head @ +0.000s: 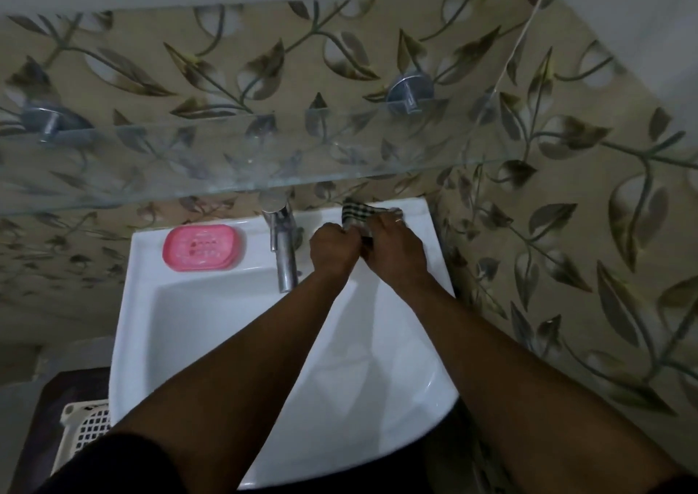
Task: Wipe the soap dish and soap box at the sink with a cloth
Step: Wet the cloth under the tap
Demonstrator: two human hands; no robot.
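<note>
I see tap [282, 251] mid-ledge: soap dish [203, 247] blocks ledge left of it, both hands crowd right; glass shelf [226, 161] overhangs tap.

Both hands on a checked cloth at the back right of the sink

The left hand [334, 246] and right hand [393, 244] meet, fingers closed on the checked cloth [357, 212], on the white sink [211, 327] ledge right of the tap [283, 251]; a pink soap dish [202, 247] lies left of the tap; a glass shelf [226, 161] hangs above; a white basket [85, 431] stands lower left.
</note>
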